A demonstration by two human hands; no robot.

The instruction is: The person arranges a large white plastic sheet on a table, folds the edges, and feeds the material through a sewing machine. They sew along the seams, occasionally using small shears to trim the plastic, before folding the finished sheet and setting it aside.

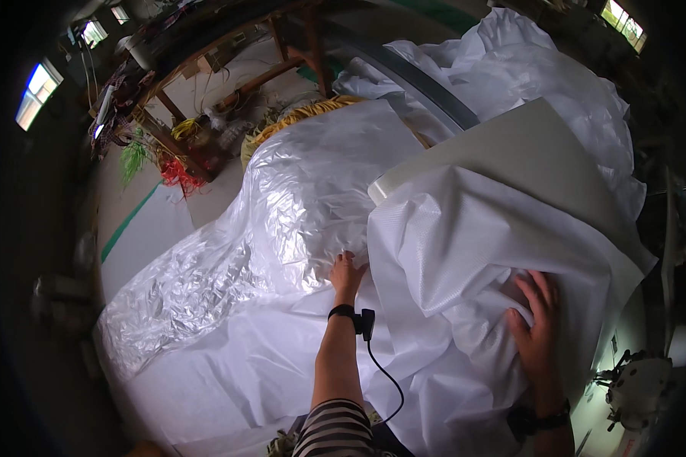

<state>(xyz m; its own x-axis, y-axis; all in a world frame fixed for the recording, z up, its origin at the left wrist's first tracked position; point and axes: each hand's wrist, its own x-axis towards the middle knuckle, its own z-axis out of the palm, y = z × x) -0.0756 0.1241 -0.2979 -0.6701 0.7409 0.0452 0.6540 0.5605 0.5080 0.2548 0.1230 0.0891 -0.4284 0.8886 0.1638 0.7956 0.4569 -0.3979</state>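
no box or bin shows plainly; the nearest thing to a container is the clear plastic liner point(282, 221), a big crinkled, shiny bag-like sheet bulging up as if over something, though what is under it cannot be told, only yellow strands point(305, 113) peeking out at its far edge

the white woven fabric point(465, 251) is matte with a fine grid texture, lying in broad folds and creases over the middle and right of the view and spreading down toward the person's body; it overlaps the liner's near side. the left hand point(346, 273) reaches forward with fingers bunched narrow at the seam where liner and fabric meet, seemingly pinching the liner's edge, though the grip itself cannot be told for sure. the right hand point(536, 320) lies flat, fingers spread wide, pressing on a fold of the fabric

a pale flat board point(526, 152) on the counter carries the fabric, its corner sticking out beyond it. a sewing machine point(636, 388) sits at lower right. beyond, a wooden frame point(206, 76) stands on a concrete floor point(213, 194) with red and green fibre bundles point(177, 171), and bright windows point(38, 91) at the dim room's left
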